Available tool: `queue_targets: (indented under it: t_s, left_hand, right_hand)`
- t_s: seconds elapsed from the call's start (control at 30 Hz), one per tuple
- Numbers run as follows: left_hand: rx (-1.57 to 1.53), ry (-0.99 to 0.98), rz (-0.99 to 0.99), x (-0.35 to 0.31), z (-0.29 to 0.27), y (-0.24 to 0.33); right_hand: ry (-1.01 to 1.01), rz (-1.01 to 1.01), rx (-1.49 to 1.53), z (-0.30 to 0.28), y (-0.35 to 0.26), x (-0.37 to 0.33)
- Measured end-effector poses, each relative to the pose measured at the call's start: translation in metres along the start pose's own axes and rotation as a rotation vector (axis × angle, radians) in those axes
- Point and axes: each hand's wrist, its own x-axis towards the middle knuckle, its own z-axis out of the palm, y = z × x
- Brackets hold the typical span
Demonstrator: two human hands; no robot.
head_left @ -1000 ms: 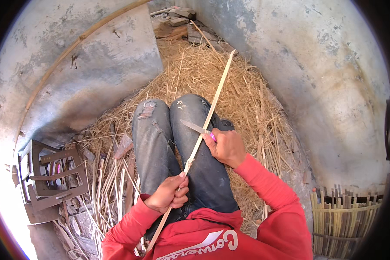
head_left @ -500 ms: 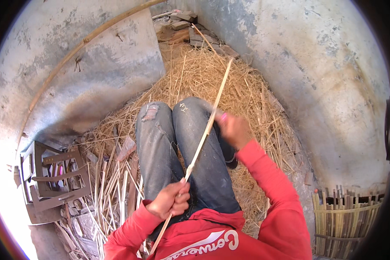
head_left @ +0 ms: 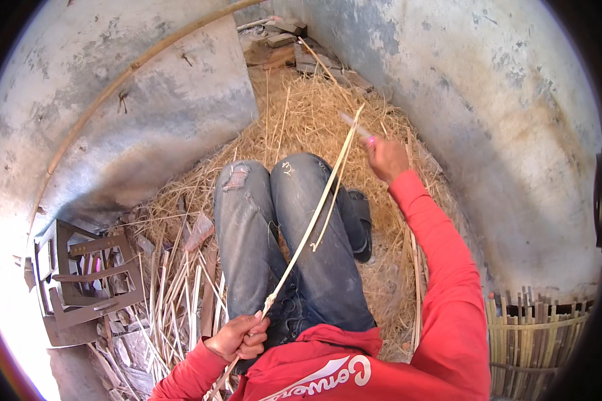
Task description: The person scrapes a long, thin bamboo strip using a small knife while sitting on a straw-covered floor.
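Note:
A long pale strip that looks like bamboo slants over my jeans, from near my waist up toward the straw. Close to its lower end, below a knobby joint, my left hand is wrapped round it. My right hand, beyond my knees, is closed on the handle of a knife, whose thin blade meets the far tip of the strip. A thin curled shaving hangs from that tip, down along the strip's right side. The knife's handle is mostly hidden by my fingers.
Straw-like shavings cover the floor ahead, and several loose strips lie at the left. A dark wooden frame stands at the far left, a slatted basket at the lower right. Worn walls enclose both sides.
My right hand with the knife has moved forward along the strip to its far tip. A shaving now dangles there. My left hand has drawn slightly back and left with the strip.

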Motion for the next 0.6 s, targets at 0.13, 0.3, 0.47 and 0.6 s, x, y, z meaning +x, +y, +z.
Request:
queue_targets:
  t_s: [0.13, 0.3, 0.47, 0.6]
  left_hand:
    - [-0.006, 0.012, 0.018, -0.001, -0.001, -0.003]
    - [0.020, 0.020, 0.010, -0.013, -0.004, -0.007]
    - [0.057, 0.057, 0.004, -0.002, 0.004, 0.006]
    - [-0.014, -0.023, -0.010, -0.011, -0.010, 0.007]
  right_hand:
    - [0.174, -0.390, 0.208, -0.005, -0.042, -0.033]
    - [0.092, -0.075, 0.025, 0.000, 0.036, 0.018]
    - [0.074, -0.137, -0.069, 0.005, 0.035, 0.051]
    - [0.061, -0.254, -0.062, 0.009, 0.009, 0.045]
